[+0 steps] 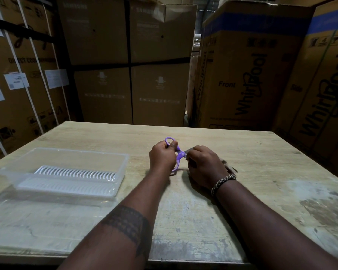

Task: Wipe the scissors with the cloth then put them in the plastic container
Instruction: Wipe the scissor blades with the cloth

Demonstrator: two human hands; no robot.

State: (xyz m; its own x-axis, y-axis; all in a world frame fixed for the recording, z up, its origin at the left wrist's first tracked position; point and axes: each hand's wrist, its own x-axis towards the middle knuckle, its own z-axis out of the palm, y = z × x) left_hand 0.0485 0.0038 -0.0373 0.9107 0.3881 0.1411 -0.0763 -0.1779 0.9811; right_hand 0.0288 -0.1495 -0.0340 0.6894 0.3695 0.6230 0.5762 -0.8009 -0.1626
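1. The table (pixel 242 191) carried the work centrally.
2. The plastic container (pixel 76 152) stood open, well left, for loading.
3. The left hand (pixel 162 156) gripped the scissors (pixel 180 153) by their handles, steadying them.
4. The right hand (pixel 203 164) curled around the blades, presumably through the cloth (pixel 228 166), which was mostly hidden.

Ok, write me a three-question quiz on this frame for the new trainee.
1. True or false: the purple scissors lie inside the plastic container.
2. Which hand grips the scissors by the handles? A) left hand B) right hand
3. Fill in: on the table, the container stands to the person's ____.
Key: 1 false; 2 A; 3 left.
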